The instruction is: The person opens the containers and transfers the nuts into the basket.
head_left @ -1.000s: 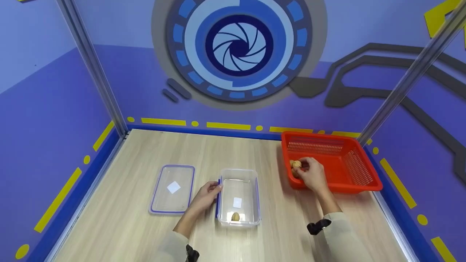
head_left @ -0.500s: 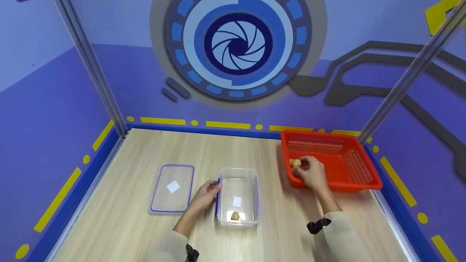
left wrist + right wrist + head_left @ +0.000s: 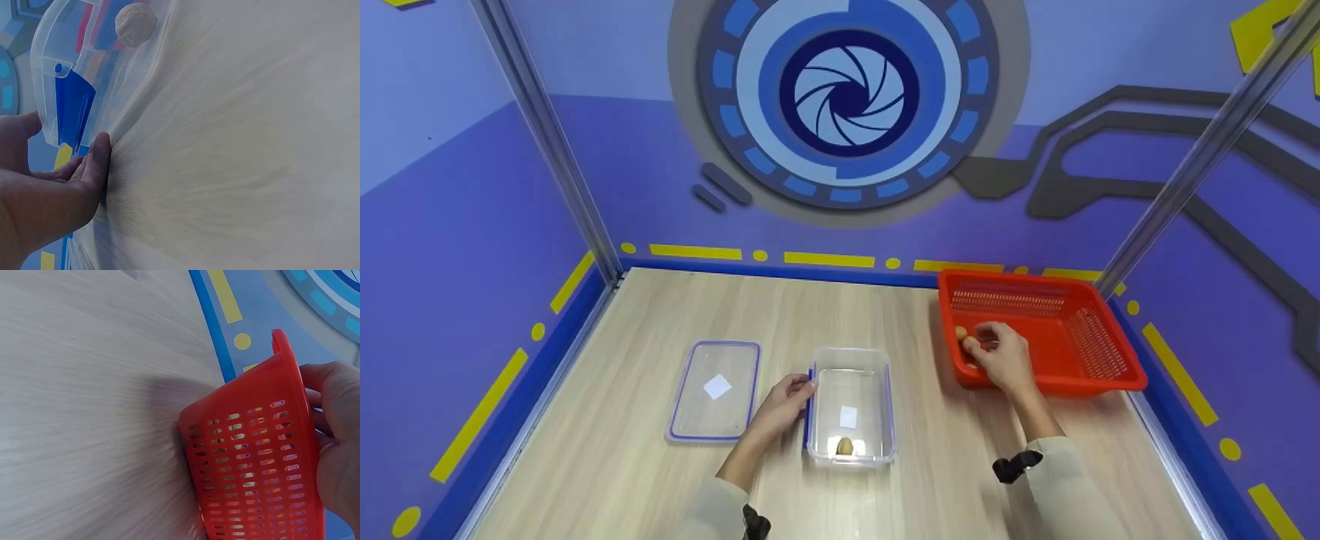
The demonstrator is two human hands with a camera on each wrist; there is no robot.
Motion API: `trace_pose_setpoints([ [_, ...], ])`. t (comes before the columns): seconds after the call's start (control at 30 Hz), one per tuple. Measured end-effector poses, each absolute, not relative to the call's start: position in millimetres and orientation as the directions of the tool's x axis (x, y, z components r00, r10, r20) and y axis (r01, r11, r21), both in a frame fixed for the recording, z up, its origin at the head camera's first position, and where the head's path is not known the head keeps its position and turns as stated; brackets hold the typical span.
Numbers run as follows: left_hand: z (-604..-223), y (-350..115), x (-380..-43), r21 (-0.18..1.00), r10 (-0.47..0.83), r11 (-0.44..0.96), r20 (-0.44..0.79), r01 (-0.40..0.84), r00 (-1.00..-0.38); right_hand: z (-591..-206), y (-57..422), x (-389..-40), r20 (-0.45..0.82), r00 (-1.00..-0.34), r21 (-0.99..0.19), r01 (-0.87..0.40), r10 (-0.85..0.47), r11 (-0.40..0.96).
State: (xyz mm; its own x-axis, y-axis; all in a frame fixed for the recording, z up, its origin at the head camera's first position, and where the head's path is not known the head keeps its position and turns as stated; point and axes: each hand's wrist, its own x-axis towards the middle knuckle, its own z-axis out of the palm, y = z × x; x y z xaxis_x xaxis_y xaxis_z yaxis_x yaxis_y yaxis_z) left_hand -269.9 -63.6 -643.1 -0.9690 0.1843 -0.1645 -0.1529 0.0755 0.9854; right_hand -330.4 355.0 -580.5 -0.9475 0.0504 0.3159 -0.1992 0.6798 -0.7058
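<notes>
In the head view my left hand (image 3: 782, 405) holds the left side of a clear plastic food container (image 3: 877, 397), thumb at the rim and fingers along the wall and blue clasp (image 3: 74, 107). One walnut (image 3: 845, 447) lies inside at the near end; the left wrist view shows this walnut (image 3: 136, 24) through the plastic. My right hand (image 3: 1005, 358) reaches into the red basket (image 3: 1087, 386) at its left end and pinches a walnut (image 3: 970, 343), partly covered by the fingers. Another walnut (image 3: 961, 332) lies beside it. In the right wrist view the basket wall (image 3: 247, 461) hides the fingertips.
A clear lid (image 3: 697, 412) with a blue seal and a white label lies flat on the wooden table (image 3: 780, 315), left of the container. Purple walls (image 3: 645, 172) with metal posts (image 3: 547, 127) enclose the back and sides. The basket stands near the back right corner.
My right hand stays at the basket's left end, and the walnut at its fingertips has shifted slightly lower, more covered by the fingers. My left hand and the container have not moved.
</notes>
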Motion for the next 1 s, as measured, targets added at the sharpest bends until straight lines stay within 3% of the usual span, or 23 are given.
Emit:
trace_pose_setpoints([
  [0.43, -646.1, -61.4, -269.9, 0.985, 0.157, 0.085, -0.162, -0.150, -0.974, -570.2, 346.0, -326.3, 0.412, -0.911, -0.698, -0.290, 0.036, 0.655],
  [0.77, -648.0, -61.5, -269.4, 0.985, 0.146, 0.087, -0.161, -0.150, -0.976, -552.2, 284.7, -306.2, 0.540, -0.820, -0.620, -0.538, -0.187, 0.571],
  [1.0, -643.0, -60.9, -267.2, 0.987, 0.167, 0.068, -0.154, -0.145, -0.974, -553.8, 237.0, -289.2, 0.526, -0.785, -0.578, -0.612, -0.328, 0.539],
])
